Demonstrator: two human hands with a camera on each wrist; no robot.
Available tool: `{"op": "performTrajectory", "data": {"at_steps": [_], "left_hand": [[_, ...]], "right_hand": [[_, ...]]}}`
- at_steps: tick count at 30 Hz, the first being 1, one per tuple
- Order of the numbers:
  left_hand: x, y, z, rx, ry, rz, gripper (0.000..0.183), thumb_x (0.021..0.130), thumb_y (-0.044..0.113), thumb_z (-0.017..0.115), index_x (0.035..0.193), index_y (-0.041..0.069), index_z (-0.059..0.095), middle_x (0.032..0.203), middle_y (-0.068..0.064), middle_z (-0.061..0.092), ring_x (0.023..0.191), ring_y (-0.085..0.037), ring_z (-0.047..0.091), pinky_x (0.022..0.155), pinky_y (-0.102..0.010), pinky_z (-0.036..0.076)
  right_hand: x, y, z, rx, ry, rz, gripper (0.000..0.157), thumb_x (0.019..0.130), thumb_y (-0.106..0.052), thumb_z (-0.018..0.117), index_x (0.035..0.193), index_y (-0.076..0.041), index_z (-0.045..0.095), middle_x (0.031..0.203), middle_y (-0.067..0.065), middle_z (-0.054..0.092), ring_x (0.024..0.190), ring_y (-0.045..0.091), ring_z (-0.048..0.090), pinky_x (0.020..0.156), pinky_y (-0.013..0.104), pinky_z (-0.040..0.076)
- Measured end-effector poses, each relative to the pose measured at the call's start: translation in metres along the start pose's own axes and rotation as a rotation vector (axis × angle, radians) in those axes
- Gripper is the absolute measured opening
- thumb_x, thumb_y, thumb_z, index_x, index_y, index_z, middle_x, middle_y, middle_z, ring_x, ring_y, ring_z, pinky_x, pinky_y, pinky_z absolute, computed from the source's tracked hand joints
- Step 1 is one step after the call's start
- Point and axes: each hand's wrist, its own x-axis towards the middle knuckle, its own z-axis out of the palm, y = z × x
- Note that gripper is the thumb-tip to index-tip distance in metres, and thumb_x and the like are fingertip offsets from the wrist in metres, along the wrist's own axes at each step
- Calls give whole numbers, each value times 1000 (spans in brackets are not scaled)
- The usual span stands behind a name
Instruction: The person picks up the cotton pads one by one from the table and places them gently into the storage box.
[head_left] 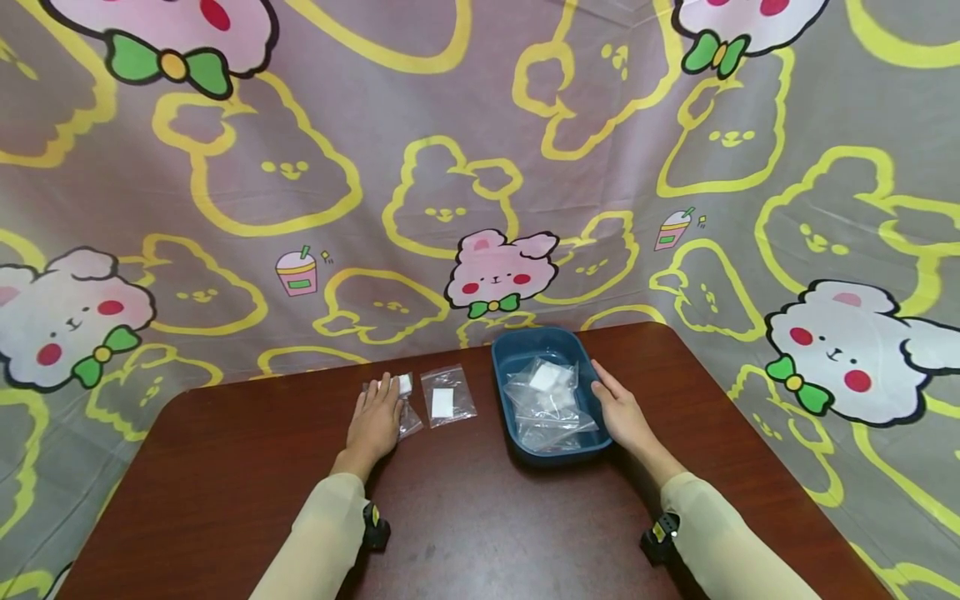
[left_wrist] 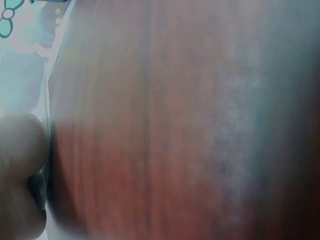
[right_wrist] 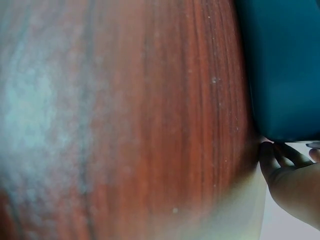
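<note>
Bags of clear, crinkled film lie heaped, white contents showing, in a dark-blue, round-cornered, smooth-walled bin (head view, bin taken as dial centre). At 9 o'clock on the red-brown, wood-grained table, apart from the bin, lies a flat, clear bag with a white rectangular insert. Farther out, between 8 and 9 o'clock, the left hand rests with fingers extended over a partly hidden clear bag. Near 4 o'clock the right hand touches the bin's outer wall, fingers nearly straight. The step in hand is judged to be positioning the covered bag while the bin is steadied; the next move would call for fingertips lifting thin, slippery film from a hard surface. Left wrist view (frame centre as dial centre): a blurred, rounded part of the left hand appears at 8 o'clock beside streaked wood; its finger positions cannot be told here. Right wrist view (same convention): the bin's softly curved end occupies 2 o'clock, the right hand's fingers meeting its lower edge near 4 o'clock.
</note>
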Motion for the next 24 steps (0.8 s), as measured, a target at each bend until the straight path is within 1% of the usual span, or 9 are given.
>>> {"op": "performTrajectory", "data": {"at_steps": [5,12,14,16,19,21,24], "left_hand": [[0,1,-1,-20,18,-4,51,107,14,40,153,-7,31,160,-24,27,148,-43,20,121,-54,13],[-1,1,-1,-31,37,-4,49,107,12,41,152,-7,34,159,-25,29,148,-43,23,121,-54,14],[-1,0,-1,-30,38,0,49,107,12,42,152,-5,36,159,-27,28,147,-44,23,121,-55,14],[-1,0,-1,-30,23,-5,49,107,13,42,153,-1,36,160,-28,24,148,-45,20,121,-55,13],[-2,0,-2,-44,5,-21,49,107,15,42,155,7,38,160,-30,19,149,-46,16,121,-55,12],[-2,0,-2,-53,-10,-35,49,108,17,42,156,10,37,161,-31,15,149,-45,13,122,-54,10],[-2,0,-2,-44,-3,-27,49,107,16,43,155,7,38,160,-33,17,148,-47,15,121,-55,12]], "right_hand": [[-1,0,0,-2,-3,7,51,111,-29,37,160,-18,29,163,10,28,150,31,21,120,54,18],[0,-1,0,7,-3,2,52,111,-29,38,160,-17,29,163,11,28,150,33,22,120,55,18],[0,-1,0,7,-5,5,52,111,-29,38,160,-18,29,163,11,28,150,33,22,120,55,18],[0,-1,0,9,-3,10,52,111,-29,38,160,-18,29,163,10,28,150,32,22,120,55,18],[0,-2,0,8,-1,10,52,111,-29,38,160,-17,29,163,11,29,150,32,22,120,55,18],[0,-2,0,11,2,9,51,111,-28,39,160,-17,30,163,11,29,150,32,22,120,54,18],[0,-3,0,11,4,13,51,111,-28,39,160,-17,31,163,11,30,150,32,23,121,53,18]]}}
